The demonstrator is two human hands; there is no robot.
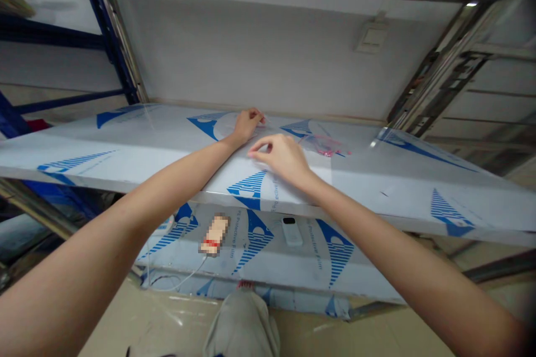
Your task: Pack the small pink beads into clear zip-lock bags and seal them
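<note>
My left hand [249, 125] is over the far part of the shelf, its fingers pinched together around something clear with a hint of pink, too small to make out. Closer to me, my right hand [285, 158] hovers above the shelf, thumb and fingertips meeting in a ring; whether anything thin is between them cannot be seen. Just right of that hand lies a clear plastic bag with pink-red marks or contents [325, 146]. Under both hands is a metal shelf [368, 178] covered in protective film with blue printed logos.
On the lower shelf [268, 259] lie a phone-like thing [215, 234], blurred out, with a white cable [190, 276], and a small white device [292, 231]. A wall with a switch plate [372, 37] stands behind. Blue rack posts [109, 39] rise at the left.
</note>
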